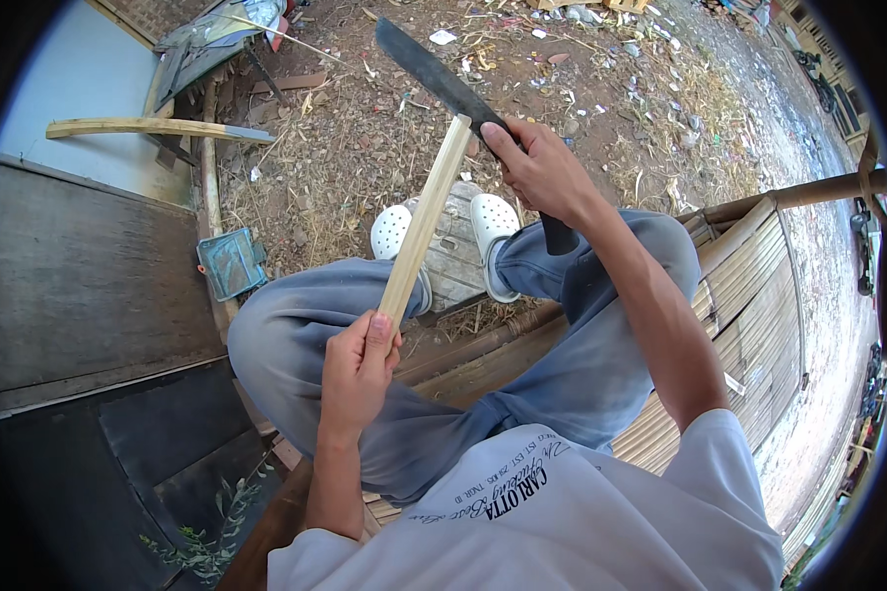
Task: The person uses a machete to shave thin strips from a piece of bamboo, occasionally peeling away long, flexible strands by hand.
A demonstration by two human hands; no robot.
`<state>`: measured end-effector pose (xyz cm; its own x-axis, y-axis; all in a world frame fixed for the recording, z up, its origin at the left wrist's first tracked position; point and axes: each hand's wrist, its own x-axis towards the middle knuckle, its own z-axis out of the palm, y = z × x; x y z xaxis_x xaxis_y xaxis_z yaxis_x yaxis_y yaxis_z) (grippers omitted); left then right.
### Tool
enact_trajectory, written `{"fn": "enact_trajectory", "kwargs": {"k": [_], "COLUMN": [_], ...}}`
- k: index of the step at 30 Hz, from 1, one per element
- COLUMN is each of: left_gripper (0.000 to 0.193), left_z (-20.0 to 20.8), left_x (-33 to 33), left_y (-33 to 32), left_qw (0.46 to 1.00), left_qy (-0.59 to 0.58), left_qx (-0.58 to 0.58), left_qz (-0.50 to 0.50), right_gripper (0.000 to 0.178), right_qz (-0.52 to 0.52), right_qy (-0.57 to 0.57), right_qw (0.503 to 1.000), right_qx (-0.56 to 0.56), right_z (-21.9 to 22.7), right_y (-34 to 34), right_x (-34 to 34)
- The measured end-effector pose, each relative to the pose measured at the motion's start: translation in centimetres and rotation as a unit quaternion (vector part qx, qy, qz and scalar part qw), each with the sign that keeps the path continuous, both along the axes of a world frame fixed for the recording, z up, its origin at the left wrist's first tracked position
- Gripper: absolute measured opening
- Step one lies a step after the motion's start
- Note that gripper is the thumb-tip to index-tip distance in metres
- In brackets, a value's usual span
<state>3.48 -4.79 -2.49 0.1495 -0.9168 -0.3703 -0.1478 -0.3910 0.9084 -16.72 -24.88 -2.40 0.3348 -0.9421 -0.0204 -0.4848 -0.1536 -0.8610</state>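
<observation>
My left hand (357, 369) is closed round the lower end of a pale split strip of wood or bamboo (424, 222). The strip slants up and away to the right between my knees. In my right hand (542, 169) is a machete (434, 77), gripped near where its dark blade meets the handle. Its blade points up and to the left, and the dark handle end (559, 236) shows below my fist. The strip's far tip meets or overlaps the blade near my right fingers; whether they touch I cannot tell.
My white clogs (493, 222) rest on a worn wooden block (455, 256). I sit on a bamboo slat bench (749, 295). At left are a blue plastic basket (232, 264), a jutting wooden strip (158, 127) and dark panels (89, 276). Litter and dry grass cover the ground (601, 108).
</observation>
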Motion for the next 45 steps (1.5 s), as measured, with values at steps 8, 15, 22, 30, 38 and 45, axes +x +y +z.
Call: {"fn": "enact_trajectory", "kwargs": {"k": [8,15,22,30,38,45], "left_gripper": [0.042,0.041,0.040,0.039,0.038,0.038], "left_z": [-0.1,-0.2,-0.3,-0.3,2.6,3.5], "left_x": [-0.3,-0.2,-0.2,0.1,-0.7,1.9], "left_y": [-0.1,-0.2,-0.2,-0.4,-0.6,2.0], "left_qw": [1.000,1.000,1.000,0.999,0.999,0.969], "left_qy": [0.008,0.002,0.007,0.021,-0.011,-0.240], "left_qx": [-0.003,-0.003,-0.001,0.004,0.023,-0.051], "left_qz": [0.010,0.010,0.015,0.030,0.042,0.007], "right_gripper": [0.046,0.047,0.046,0.044,0.043,0.039], "right_qz": [0.020,0.035,0.051,0.085,0.036,-0.069], "right_qy": [-0.015,0.013,0.018,0.026,-0.056,-0.134], "right_qw": [0.998,0.999,0.998,0.995,0.995,0.984], "right_qx": [0.061,0.018,0.011,0.055,0.069,0.090], "right_z": [0.1,-0.2,-1.2,-1.6,0.3,2.3], "right_y": [0.0,0.5,1.8,3.6,2.8,2.0], "right_x": [-0.3,0.0,0.2,1.1,0.5,-0.6]}}
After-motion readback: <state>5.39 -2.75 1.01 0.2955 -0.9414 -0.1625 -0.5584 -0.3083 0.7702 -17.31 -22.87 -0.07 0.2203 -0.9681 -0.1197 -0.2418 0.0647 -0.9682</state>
